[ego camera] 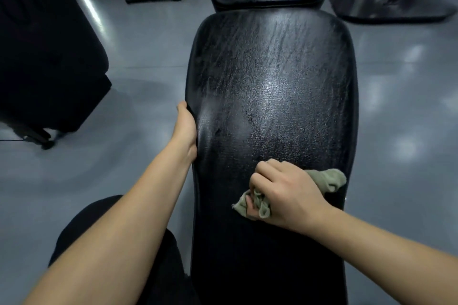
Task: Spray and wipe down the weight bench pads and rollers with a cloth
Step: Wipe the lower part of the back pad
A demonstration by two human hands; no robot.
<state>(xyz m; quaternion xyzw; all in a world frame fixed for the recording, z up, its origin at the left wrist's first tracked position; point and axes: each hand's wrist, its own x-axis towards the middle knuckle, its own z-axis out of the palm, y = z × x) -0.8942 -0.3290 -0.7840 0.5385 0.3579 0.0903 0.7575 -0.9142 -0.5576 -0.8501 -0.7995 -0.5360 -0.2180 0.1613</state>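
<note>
Gym floor point(148, 39) | left hand point(185, 129) grips pad point(272, 69) edge, fingers hidden | right hand point(285, 193) clutches cloth point(329, 179)

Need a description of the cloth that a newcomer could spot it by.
The long black bench pad fills the middle of the view. Toward its near right edge, the right hand grips a bunched cloth against it. It is the only pale olive-green thing there, amid the black pad and grey floor.

Reaching forward with both arms: gripping pad point(272, 69) edge with left hand point(186, 129), clutching cloth point(332, 179) in nearer right hand point(285, 195).
</note>
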